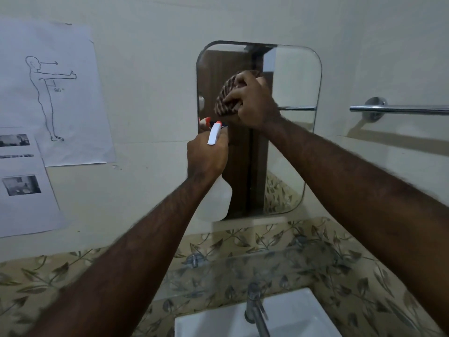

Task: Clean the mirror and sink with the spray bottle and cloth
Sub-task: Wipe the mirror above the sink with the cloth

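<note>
Your right hand (252, 100) has its fingers (233, 94) curled over a bunched striped cloth (224, 98), pinning it flat against the mirror (294, 79) just above the centre of the frame. Your left hand (206, 154) is wrapped tight around the neck of the white spray bottle (217, 198), slightly lower and to the left, its orange-tipped nozzle pointing at the lower left part of the glass; whether a finger rests on the trigger you cannot tell from here.

This looks like the mirror-wiping step, with the sink (291, 310) at the bottom edge of the frame, its tap (255, 310) and the glass shelf above it not yet dealt with. The leaf-patterned tiles (328, 263) fill the wall between mirror and basin.

Next, you probably need to sweep the cloth across the rest of the pane, including the rounded corners, keeping the bottle clear of your wiping path, then bring both down to the basin.
</note>
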